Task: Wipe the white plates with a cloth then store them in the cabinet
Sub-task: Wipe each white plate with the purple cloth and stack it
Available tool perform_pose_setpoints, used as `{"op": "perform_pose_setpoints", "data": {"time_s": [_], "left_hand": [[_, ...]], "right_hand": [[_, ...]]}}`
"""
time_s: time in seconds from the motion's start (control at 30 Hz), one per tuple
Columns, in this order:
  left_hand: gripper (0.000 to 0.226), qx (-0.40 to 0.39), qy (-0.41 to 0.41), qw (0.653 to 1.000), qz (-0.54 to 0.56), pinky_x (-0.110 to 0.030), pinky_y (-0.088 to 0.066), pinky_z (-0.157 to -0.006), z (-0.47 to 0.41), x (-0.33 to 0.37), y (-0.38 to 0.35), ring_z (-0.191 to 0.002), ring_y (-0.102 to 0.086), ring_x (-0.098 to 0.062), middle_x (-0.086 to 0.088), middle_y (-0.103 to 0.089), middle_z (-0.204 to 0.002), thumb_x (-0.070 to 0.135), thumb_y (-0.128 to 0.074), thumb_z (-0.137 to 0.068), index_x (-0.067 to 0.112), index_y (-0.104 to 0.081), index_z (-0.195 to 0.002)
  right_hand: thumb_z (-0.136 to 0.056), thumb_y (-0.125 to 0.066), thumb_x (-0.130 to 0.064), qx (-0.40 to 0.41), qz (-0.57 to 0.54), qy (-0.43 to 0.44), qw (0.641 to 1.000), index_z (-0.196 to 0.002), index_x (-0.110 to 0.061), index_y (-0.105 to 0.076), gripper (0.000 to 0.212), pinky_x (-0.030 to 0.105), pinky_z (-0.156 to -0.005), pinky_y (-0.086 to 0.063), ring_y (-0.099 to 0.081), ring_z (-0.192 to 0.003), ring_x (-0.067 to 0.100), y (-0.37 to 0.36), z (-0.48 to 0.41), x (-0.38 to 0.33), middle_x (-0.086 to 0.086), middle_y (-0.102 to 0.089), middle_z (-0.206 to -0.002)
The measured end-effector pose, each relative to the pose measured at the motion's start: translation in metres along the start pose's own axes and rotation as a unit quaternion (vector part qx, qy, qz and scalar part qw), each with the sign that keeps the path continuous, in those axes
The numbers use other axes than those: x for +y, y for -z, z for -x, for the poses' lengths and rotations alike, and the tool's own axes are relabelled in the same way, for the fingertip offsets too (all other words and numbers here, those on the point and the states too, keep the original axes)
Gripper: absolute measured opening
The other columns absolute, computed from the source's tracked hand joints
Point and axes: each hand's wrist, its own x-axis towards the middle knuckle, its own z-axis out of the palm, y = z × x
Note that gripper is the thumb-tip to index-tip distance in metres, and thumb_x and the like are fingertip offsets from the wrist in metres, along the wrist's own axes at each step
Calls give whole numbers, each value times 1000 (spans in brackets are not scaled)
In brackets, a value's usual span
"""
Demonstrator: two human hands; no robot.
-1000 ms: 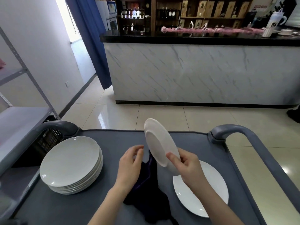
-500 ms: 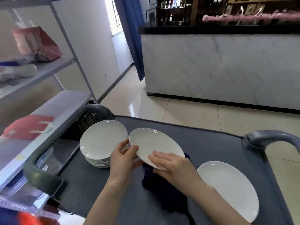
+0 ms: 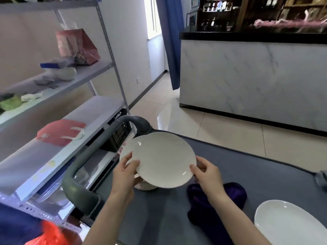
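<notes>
The fingers of the left hand and right hand pinched the white plate at opposite rims. Stiff, glazed, probably slippery and breakable, it suited a two-sided rim hold.

— What colour is the plate?
— Plain white, no pattern. The cloth is dark purple and the cart slate grey.
— And the counter?
— White marble with grey veins and a black top. The curtain is blue. The bag on the pale grey shelf looks red, though it is blurred.
</notes>
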Motion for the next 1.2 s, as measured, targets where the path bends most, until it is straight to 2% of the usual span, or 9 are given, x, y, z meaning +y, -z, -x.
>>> {"op": "perform_pose_setpoints", "data": {"time_s": [0.1, 0.27, 0.37, 0.43, 0.6, 0.87, 0.97, 1.03, 1.2], "left_hand": [[39, -4, 2, 999, -37, -27, -56, -59, -32, 0, 19, -85, -69, -17, -4, -73, -102, 5, -54, -94, 15, -58, -132], [38, -27, -78, 981, -173, -42, -53, -93, -75, -4, 46, -108, -64, -17, 7, -71, -111, 22, -56, -86, 26, -68, -122], [44, 3, -94, 968, -231, -43, -43, -105, -98, -11, 55, -121, -50, -22, 4, -51, -120, 23, -60, -89, 19, -61, -133], [43, 17, -103, 962, -253, -39, -41, -103, -109, -17, 59, -120, -44, -21, 5, -45, -116, 16, -60, -92, 18, -59, -135], [42, 19, -121, 953, -277, -39, -44, -98, -124, -29, 68, -114, -41, -22, 18, -42, -108, 17, -60, -93, 20, -59, -134], [44, -1, -130, 944, -303, -43, -48, -96, -123, -41, 73, -111, -43, -25, 23, -37, -106, 18, -59, -94, 20, -56, -138], [46, -3, -144, 939, -312, -27, -44, -87, -119, -43, 71, -109, -41, -22, 29, -34, -104, 19, -57, -95, 24, -52, -141], [47, -3, -146, 935, -324, -22, -38, -84, -117, -43, 70, -107, -39, -18, 21, -35, -105, 21, -56, -96, 24, -49, -143], [50, 12, -146, 925, -351, -31, -37, -89, -115, -38, 65, -109, -35, -18, 8, -37, -113, 15, -57, -96, 12, -47, -145]], "right_hand": [[-90, -65, -6, 23, -20, 3, 1000, -112, -34, -68, 36, 20, -53, -50, -58, -55, 3, -33, -13, -1, -9, -72, -75], [-91, -66, -12, 45, 7, -13, 999, -125, -28, -67, 37, 45, -81, -56, -63, -80, 22, -79, -32, 1, 8, -67, -94], [-91, -65, -14, 61, 20, -17, 998, -125, -31, -67, 38, 34, -78, -54, -63, -83, 20, -97, -39, 2, 6, -63, -93], [-91, -65, -14, 77, 31, -21, 996, -123, -33, -67, 37, 21, -71, -46, -59, -80, 14, -106, -41, 2, 5, -61, -90], [-90, -66, -12, 108, 54, -37, 992, -125, -32, -67, 39, 7, -66, -40, -56, -77, 7, -122, -42, 3, 1, -57, -90], [-90, -66, -11, 149, 83, -55, 984, -128, -27, -65, 41, 9, -66, -40, -57, -79, 9, -132, -34, 11, 0, -55, -93], [-90, -67, -10, 159, 86, -61, 982, -129, -22, -65, 41, 7, -67, -41, -58, -80, 9, -133, -34, 14, 0, -53, -96], [-90, -67, -10, 154, 89, -62, 982, -130, -21, -65, 42, 6, -66, -41, -58, -81, 9, -132, -34, 15, 1, -53, -97], [-90, -68, -12, 136, 74, -65, 986, -127, -20, -66, 38, 8, -70, -42, -58, -82, 8, -125, -36, 16, 2, -55, -97]]}}
